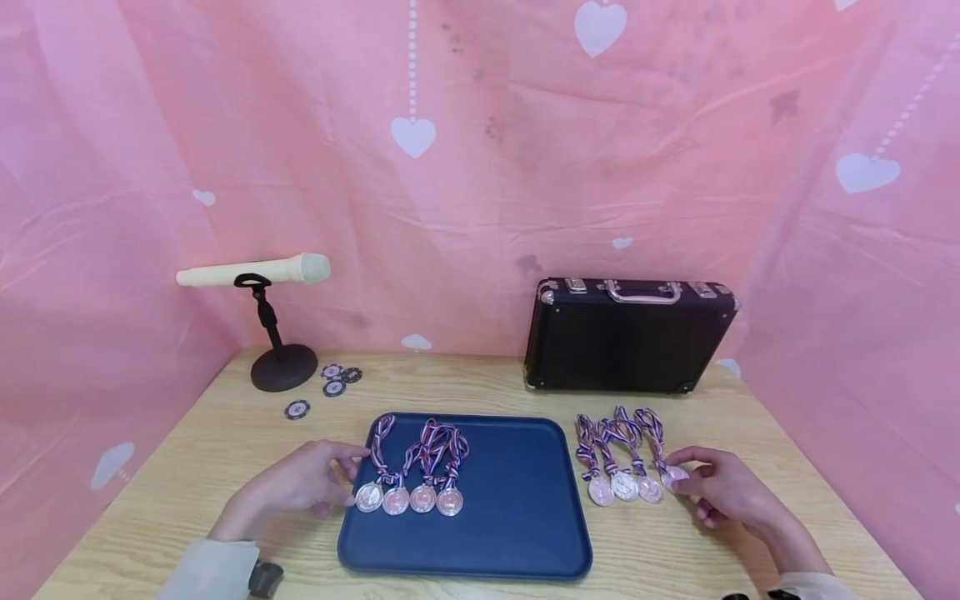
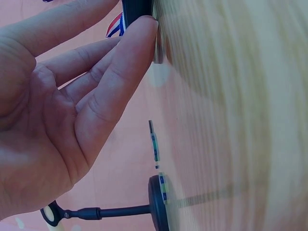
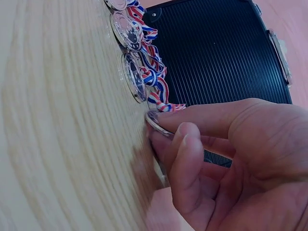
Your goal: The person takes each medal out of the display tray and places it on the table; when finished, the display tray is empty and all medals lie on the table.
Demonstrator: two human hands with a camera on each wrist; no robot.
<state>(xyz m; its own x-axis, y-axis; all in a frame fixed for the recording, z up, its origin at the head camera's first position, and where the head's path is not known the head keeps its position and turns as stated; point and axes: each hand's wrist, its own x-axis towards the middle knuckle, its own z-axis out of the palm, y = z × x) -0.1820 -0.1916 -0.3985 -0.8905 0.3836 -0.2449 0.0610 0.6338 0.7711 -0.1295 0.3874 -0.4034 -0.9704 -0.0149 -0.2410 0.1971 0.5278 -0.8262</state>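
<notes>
A dark blue tray [image 1: 517, 517] lies on the wooden table with several silver medals [image 1: 411, 497] on striped ribbons in a row on its left part. My left hand [image 1: 337, 479] rests at the tray's left rim [image 2: 138, 8], with straight fingers [image 2: 120, 72] touching it. Right of the tray, several more medals [image 1: 625, 485] lie in a row on the table. My right hand [image 1: 686, 479] pinches the rightmost medal [image 3: 156, 122] of that row between thumb and fingers [image 3: 185, 154]. This medal's face is mostly hidden.
A black hard case [image 1: 626, 337] stands upright at the back right, behind the medals. A cream microphone on a black stand [image 1: 281, 367] sits at the back left, with a few poker chips [image 1: 333, 387] beside its base. Pink cloth walls close in the table.
</notes>
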